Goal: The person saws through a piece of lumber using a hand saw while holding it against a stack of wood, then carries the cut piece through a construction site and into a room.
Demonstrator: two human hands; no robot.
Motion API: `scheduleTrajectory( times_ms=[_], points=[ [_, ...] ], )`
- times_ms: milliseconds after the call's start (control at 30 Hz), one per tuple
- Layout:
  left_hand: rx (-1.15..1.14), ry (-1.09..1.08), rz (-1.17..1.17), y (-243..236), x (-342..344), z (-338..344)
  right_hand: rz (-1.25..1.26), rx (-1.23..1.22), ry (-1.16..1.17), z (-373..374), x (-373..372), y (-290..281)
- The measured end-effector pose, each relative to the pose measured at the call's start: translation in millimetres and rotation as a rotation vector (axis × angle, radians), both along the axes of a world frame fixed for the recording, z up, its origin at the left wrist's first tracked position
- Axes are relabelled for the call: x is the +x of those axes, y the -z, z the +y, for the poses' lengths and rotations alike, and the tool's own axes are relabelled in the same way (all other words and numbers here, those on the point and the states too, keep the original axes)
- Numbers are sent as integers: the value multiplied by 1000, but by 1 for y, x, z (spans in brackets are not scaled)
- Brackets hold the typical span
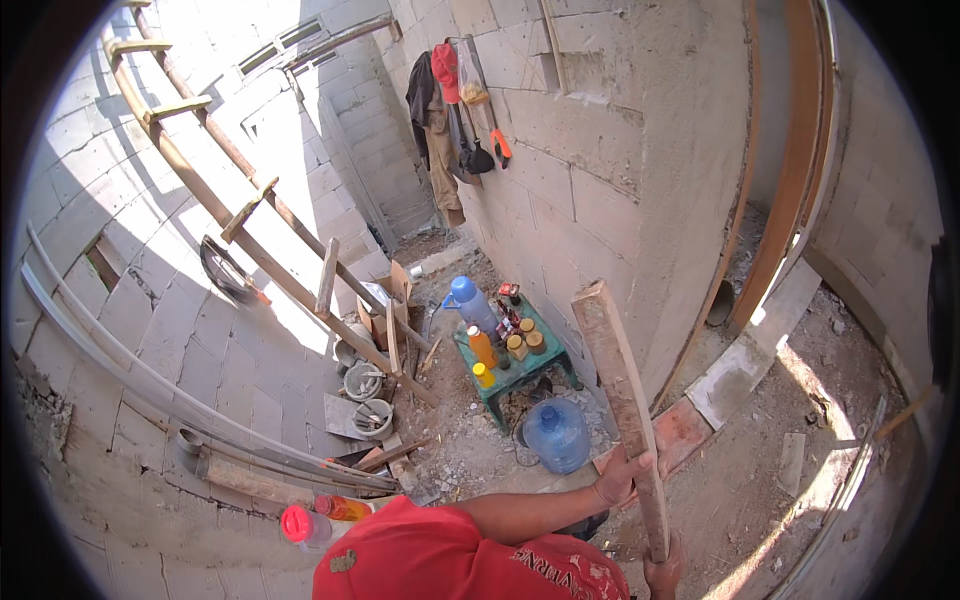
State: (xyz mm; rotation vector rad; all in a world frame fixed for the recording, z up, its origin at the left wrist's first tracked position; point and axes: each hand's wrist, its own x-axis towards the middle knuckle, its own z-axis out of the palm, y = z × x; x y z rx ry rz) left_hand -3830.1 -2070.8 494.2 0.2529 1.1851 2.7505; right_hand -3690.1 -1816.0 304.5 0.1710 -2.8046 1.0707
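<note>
A long, rough wooden plank (618,370) stands tilted in front of me, its upper end leaning toward the block wall. My left hand (622,478) is closed round its lower part, with the arm stretched out from my red sleeve. Lower down, my right hand (664,570) grips the plank near its bottom end; part of that hand is cut off by the picture's edge. Just left of the plank, a large blue water jug (557,437) stands on the ground by a small green table (523,374).
On the table are a blue thermos (472,305), an orange bottle (481,347) and several jars. A wooden ladder (185,185) leans at the left, with buckets (372,419) near its foot. Clothes (438,150) hang on the wall. A doorway with a wooden frame (795,190) opens at right.
</note>
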Motion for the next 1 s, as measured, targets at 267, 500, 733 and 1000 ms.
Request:
scheduleTrajectory(
  times_ms=[267, 500, 733, 1000],
  points=[
    [-233, -130, -522, 87, -89, 16, -538, -32, 33, 40, -24, -69],
    [-258, 376, -773, 180, -128, 93, -821, 47, 87, 157, -41, -69],
    [-341, 943, -957, 194, -168, 180, -684, 244, 79, 290, -78, -117],
    [-401, 1008, -834, 217, -286, 310, -930, 329, 224, 350, -177, -162]
  ],
)
